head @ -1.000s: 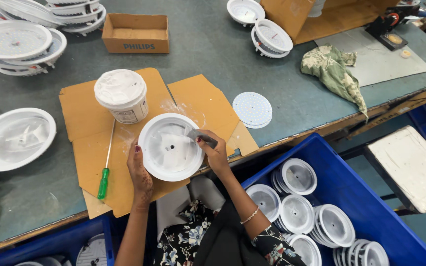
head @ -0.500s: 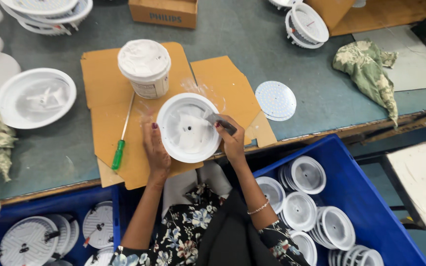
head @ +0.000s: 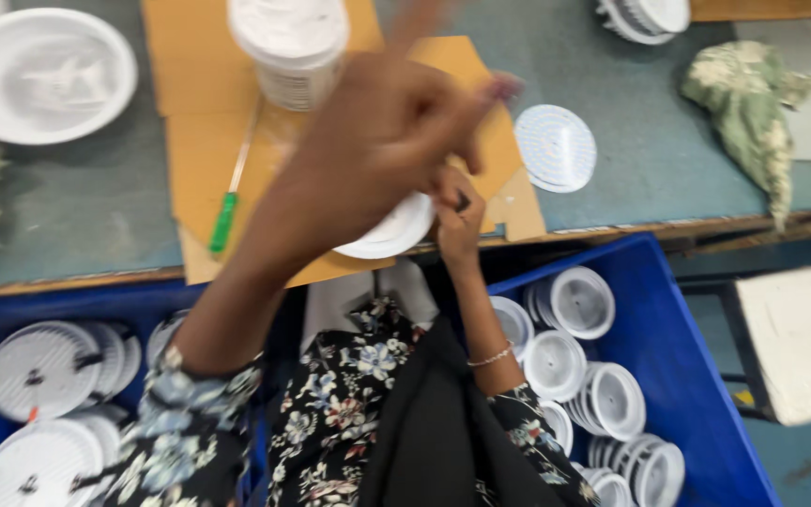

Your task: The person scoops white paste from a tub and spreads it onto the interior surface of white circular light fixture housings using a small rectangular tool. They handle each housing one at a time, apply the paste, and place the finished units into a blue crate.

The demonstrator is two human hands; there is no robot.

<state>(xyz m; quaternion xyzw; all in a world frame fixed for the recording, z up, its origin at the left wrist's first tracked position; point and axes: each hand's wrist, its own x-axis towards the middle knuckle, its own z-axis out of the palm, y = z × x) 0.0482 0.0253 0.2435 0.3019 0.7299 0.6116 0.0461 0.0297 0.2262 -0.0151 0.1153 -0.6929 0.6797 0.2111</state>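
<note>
One round white housing (head: 389, 233), half-hidden under the left hand (head: 377, 141).

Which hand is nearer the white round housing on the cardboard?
Right. The right hand is at the white round housing's edge, apparently touching it. The left hand is raised toward the camera, blurred, above the housing and covering most of it from view.

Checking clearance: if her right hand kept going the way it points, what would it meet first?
Likely the white round housing on the cardboard: the right hand points up the bench and already seems to touch its edge; depth unclear.
</note>
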